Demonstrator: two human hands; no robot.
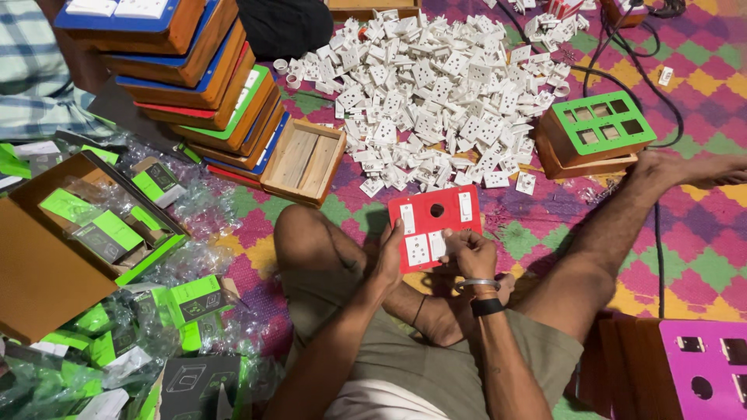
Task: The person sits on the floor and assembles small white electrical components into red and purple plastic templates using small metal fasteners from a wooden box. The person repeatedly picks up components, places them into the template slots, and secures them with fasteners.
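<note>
A red switch-board plate (440,211) with a round hole and white parts fitted in it is held over my lap. My left hand (390,254) grips its lower left edge. My right hand (468,253) pinches a white socket module (437,245) at the plate's lower middle, next to another white socket (417,250). A white switch (465,207) sits in the plate's upper right. I sit on the floor with my legs spread.
A big pile of white switch and socket modules (424,85) lies ahead. A stack of wooden boxes with coloured plates (194,70) leans at left, an open wooden box (305,159) beside it. Green-topped box (595,132) right, pink plate (704,365) lower right, cardboard carton with green packets (93,225) left.
</note>
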